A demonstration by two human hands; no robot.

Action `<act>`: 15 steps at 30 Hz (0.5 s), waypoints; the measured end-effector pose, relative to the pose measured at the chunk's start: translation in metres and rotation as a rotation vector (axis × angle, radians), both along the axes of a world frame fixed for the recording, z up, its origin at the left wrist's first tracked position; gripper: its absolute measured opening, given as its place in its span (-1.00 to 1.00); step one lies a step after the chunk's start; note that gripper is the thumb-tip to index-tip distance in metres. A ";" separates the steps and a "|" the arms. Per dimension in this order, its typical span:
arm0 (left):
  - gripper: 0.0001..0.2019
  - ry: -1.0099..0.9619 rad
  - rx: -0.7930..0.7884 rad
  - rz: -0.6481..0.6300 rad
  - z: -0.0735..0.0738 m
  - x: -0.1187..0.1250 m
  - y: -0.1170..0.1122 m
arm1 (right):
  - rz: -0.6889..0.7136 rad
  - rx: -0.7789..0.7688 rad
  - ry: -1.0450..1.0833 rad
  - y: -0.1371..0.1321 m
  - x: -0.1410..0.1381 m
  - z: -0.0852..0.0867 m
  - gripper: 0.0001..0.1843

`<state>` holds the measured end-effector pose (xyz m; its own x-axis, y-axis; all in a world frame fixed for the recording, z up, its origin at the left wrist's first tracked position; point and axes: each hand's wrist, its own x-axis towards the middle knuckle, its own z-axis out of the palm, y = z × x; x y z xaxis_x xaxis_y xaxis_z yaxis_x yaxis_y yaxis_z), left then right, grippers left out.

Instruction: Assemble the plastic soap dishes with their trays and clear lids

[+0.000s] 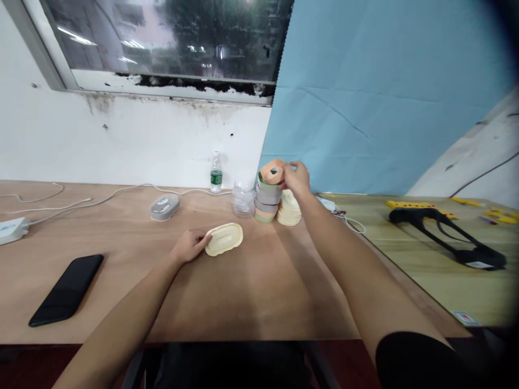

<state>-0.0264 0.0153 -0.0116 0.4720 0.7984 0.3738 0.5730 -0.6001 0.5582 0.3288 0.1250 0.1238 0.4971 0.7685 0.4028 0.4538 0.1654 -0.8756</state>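
My left hand (190,245) rests on the table and grips the left end of a cream oval moulded piece (224,239), which lies flat. My right hand (297,179) is at the top of a stack of pastel oval rings (266,201), pinching the edge of a tilted salmon-pink ring (271,172). Just right of that stack, partly behind my right hand, leans a pile of cream oval pieces (289,209).
On the wooden table (251,302) are a black phone (66,290), a grey device (164,207), a clear plastic cup (244,199), a water bottle (216,174) and a white power strip (12,230) with cables. A lower table holds a black strap (446,237) and yellow strips (417,206).
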 end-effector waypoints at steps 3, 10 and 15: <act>-0.53 0.013 -0.002 -0.003 0.000 0.000 0.001 | -0.109 0.001 -0.326 0.000 0.002 -0.005 -0.55; -0.53 0.035 0.007 0.015 0.001 0.000 -0.001 | -0.183 0.021 -0.419 -0.014 -0.008 -0.003 -0.54; -0.50 -0.010 0.003 0.101 0.000 -0.002 0.000 | 0.106 0.195 -0.444 -0.070 -0.040 -0.037 -0.57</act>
<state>-0.0283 0.0155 -0.0118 0.3850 0.8408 0.3805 0.6252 -0.5409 0.5627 0.2892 0.0553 0.0868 0.1682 0.6949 0.6992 0.7476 0.3724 -0.5499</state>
